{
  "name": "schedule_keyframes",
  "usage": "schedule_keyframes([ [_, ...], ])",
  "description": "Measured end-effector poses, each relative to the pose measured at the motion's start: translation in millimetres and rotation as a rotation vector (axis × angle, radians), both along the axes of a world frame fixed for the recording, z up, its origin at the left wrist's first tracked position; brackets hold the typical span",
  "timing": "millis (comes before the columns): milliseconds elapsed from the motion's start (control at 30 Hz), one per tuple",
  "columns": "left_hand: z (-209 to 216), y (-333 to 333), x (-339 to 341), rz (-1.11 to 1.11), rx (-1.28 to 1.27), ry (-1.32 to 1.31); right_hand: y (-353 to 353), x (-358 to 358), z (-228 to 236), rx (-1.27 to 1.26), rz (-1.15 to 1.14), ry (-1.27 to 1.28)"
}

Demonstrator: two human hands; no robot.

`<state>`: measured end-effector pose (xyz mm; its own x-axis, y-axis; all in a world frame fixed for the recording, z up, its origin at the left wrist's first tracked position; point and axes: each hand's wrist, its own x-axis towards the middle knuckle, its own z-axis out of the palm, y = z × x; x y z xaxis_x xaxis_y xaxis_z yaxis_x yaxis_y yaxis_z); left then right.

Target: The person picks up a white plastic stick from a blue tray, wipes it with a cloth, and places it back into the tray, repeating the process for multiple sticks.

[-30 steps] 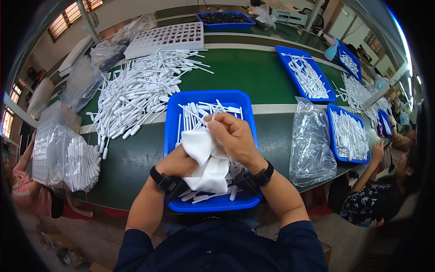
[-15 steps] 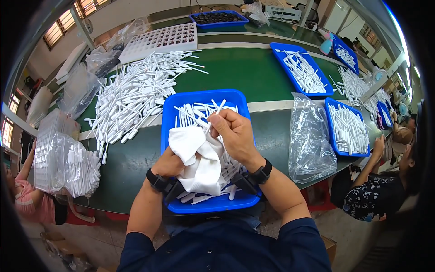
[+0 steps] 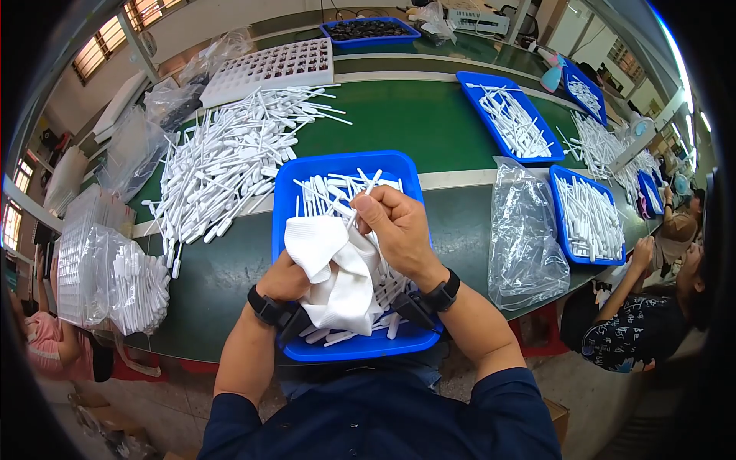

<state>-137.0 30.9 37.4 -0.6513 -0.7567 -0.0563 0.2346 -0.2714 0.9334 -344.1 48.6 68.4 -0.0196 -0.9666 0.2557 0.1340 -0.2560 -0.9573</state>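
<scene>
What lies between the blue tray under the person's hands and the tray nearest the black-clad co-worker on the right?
The head view shows a clear plastic bag lying on the dark green table between the central tray and the lower right tray.

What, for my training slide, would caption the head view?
Left hand gripping a white cloth, right hand pinching a white dropper, above a blue tray of white droppers.

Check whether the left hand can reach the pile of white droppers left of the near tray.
Probably yes: only the rim of the blue tray seems to stand between the left hand and the pile, though that hand appears to hold the white cloth.
</scene>
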Motion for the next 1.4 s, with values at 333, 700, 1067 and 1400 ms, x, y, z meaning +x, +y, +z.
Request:
schedule_keyframes([
  [333, 5.4, -0.2, -13.1, 0.158, -0.636, -0.242, -4.7, 0.9, 4.1, 0.001, -0.073, -0.051],
  [700, 3.5, -3.5, -15.9, 0.279, -0.855, -0.266, -3.5, 2.5, 0.2, 0.072, -0.057, -0.239],
  [1067, -25.9, -12.4, 5.9, -0.233, -0.187, 0.406, -48.7, 14.2, 60.3, -0.07, 0.168, 1.233],
  [1400, -43.0, -16.7, -11.2, -0.408, -0.361, 0.562, -157.0, 186.2, 30.5, -0.771, 0.825, 1.495],
])
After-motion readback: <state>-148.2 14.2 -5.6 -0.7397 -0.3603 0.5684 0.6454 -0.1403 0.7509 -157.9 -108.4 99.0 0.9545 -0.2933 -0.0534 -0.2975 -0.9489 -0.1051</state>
